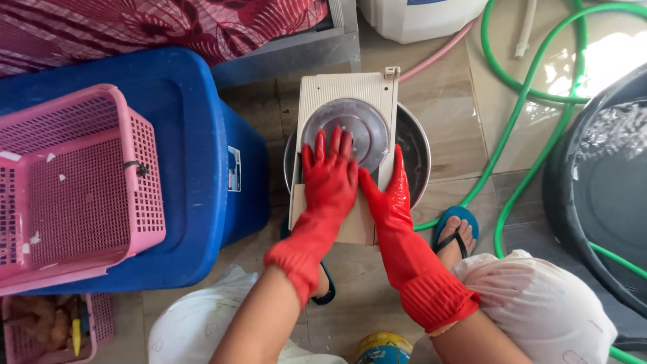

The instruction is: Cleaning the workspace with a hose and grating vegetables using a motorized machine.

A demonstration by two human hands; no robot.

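Both my hands wear red rubber gloves. My left hand (pixel 329 180) lies flat, fingers spread, on a beige slicer board (pixel 322 94) with a round metal disc (pixel 364 131) set in it. My right hand (pixel 389 195) grips the board's right edge near its lower end. The board rests tilted across a round metal basin (pixel 419 158) on the tiled floor. Whatever sits under my left palm is hidden.
A blue plastic bin (pixel 195 155) with a pink basket (pixel 67 182) on it stands at left. A green hose (pixel 532 101) loops across the wet floor. A large dark tub (pixel 600 195) of water is at right. A white container (pixel 418 17) stands behind.
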